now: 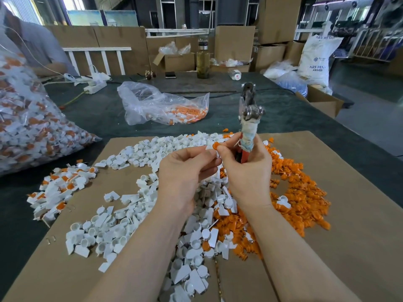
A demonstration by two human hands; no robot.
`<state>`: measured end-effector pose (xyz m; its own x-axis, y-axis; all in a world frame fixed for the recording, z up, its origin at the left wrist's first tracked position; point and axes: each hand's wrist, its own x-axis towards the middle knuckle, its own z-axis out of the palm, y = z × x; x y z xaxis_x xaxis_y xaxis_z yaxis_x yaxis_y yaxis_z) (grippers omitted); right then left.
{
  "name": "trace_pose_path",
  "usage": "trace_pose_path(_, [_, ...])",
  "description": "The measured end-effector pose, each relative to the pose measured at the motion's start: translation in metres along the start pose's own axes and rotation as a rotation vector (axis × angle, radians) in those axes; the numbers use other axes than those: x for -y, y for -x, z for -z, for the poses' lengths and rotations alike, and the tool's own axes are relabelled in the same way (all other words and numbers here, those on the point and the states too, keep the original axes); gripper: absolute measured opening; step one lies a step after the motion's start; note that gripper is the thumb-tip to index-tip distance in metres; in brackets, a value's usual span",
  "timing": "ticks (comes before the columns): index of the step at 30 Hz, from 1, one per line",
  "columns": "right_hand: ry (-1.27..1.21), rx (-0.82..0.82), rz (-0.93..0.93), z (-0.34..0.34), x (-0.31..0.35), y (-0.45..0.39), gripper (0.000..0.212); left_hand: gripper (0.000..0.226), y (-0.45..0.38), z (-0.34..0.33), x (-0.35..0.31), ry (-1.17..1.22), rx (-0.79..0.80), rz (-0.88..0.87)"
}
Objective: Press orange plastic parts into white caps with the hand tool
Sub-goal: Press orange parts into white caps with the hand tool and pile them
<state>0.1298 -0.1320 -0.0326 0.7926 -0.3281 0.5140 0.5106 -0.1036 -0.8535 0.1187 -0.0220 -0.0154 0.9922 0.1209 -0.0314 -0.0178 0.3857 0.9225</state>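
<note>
My right hand (246, 171) grips the hand tool (248, 118) upright by its cloth-wrapped handle, metal jaws pointing up. Its thumb and forefinger also pinch a small orange part (216, 146). My left hand (185, 168) pinches a white cap (212, 151) right against that orange part, above the piles. A heap of loose white caps (135, 214) covers the middle and left of the cardboard sheet (349, 236). Loose orange parts (301, 201) lie piled to the right.
A small pile of joined white-and-orange pieces (58, 192) lies at the cardboard's left edge. A big full bag (28, 118) sits far left, an open plastic bag (161, 105) farther back. A bottle (202, 59), boxes and sacks stand behind. A person sits at far left.
</note>
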Motion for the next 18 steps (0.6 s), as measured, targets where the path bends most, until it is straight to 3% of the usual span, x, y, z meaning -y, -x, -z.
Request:
trace_pose_path(8, [0.149, 0.080, 0.099, 0.0037, 0.0017, -0.0027, 0.025, 0.007, -0.0012, 0.0005, 0.0013, -0.166, -0.050, -0.142])
trace_pose_path(18, [0.151, 0.195, 0.013, 0.0067, 0.0007, -0.0045, 0.026, 0.008, -0.0042, 0.0016, 0.0060, -0.302, -0.156, -0.189])
